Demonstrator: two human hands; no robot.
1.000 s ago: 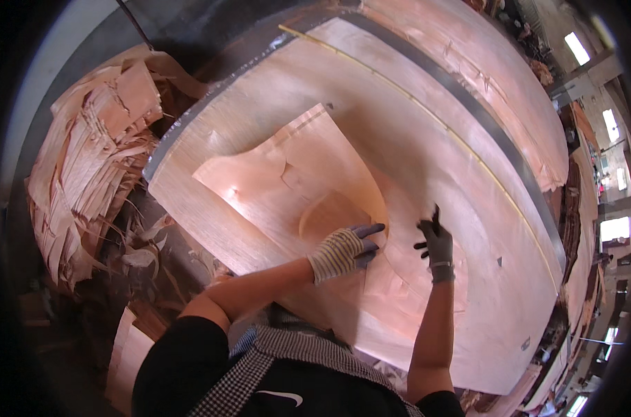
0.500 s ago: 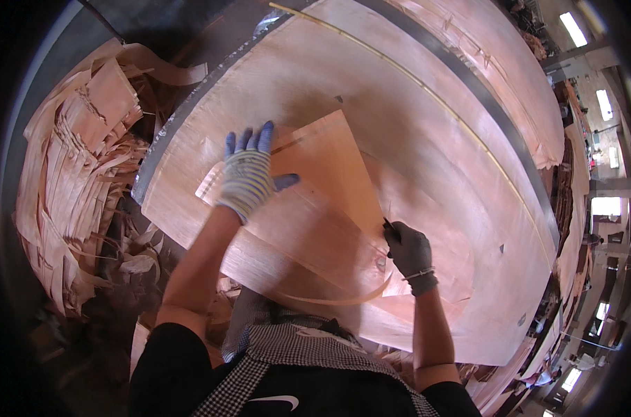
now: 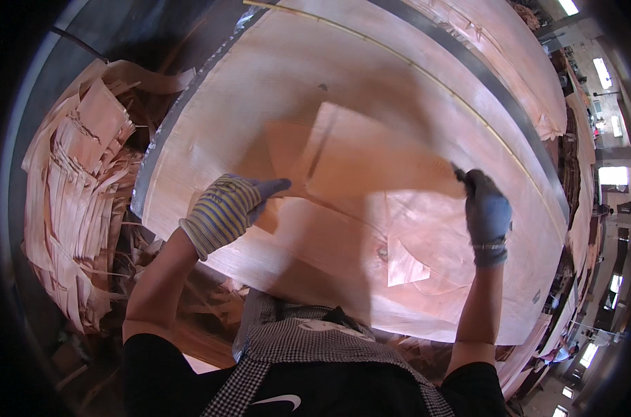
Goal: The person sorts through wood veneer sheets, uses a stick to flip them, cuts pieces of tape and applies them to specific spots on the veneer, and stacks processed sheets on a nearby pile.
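My left hand (image 3: 225, 208), in a striped glove with blue fingertips, is closed at the left part of the pale wood veneer sheet (image 3: 260, 90). Its fingers curl around a thin orange-brown veneer piece (image 3: 268, 219), part of which shows below them. My right hand (image 3: 485, 212), in a grey glove, is shut on a small dark-handled knife (image 3: 458, 172), its blade not discernible. Between the hands a motion-blurred rectangular veneer piece (image 3: 371, 156) is raised, its right end by my right hand. Whether that hand also pinches it is unclear. A pale veneer scrap (image 3: 405, 264) lies nearer me.
Torn veneer strips (image 3: 79, 208) are heaped at the left. A thin yellowish rod (image 3: 399, 66) lies across the far side of the sheet, before a dark band (image 3: 461, 69). More veneer (image 3: 517, 62) is stacked beyond.
My left hand has gone from spread flat to closed and moved nearer me. My right hand has moved right and away with the knife. The rectangular veneer piece has turned and shifted right.
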